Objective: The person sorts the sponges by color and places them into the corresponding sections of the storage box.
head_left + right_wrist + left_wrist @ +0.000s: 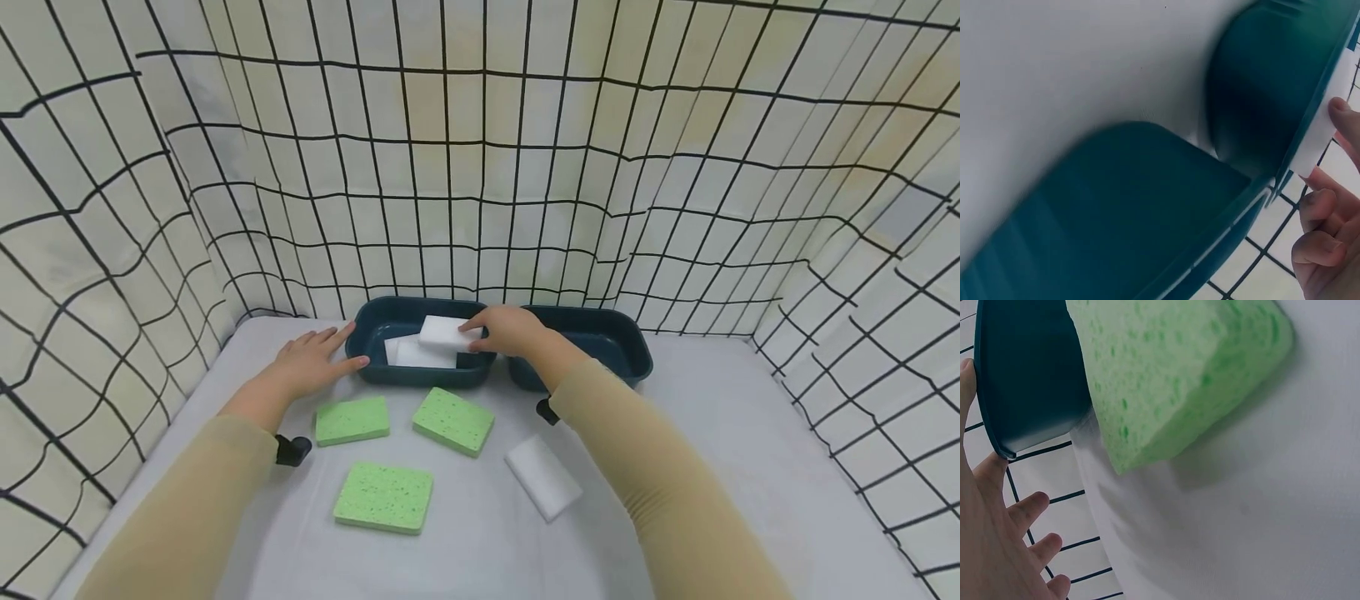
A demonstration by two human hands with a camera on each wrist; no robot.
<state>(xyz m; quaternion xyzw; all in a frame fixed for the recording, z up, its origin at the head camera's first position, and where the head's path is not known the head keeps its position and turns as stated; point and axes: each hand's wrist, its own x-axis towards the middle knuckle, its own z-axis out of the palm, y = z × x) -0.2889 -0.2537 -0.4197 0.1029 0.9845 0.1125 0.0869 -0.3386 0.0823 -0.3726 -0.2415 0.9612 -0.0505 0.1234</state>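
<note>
My right hand pinches a white sponge between thumb and fingers over the left teal bin. Under it in that bin lie white sponges, partly overlapping. In the right wrist view the thumb presses the held sponge just above the bin's rim. My left hand has its fingers spread at the left end of the same bin, fingertips right at the rim. The left wrist view shows those fingers extended beside the bin wall, with a green sponge close by.
A second teal bin stands to the right, partly behind my right wrist. Three green sponges and one white sponge lie on the white table. Black wire grid walls in the back and both sides.
</note>
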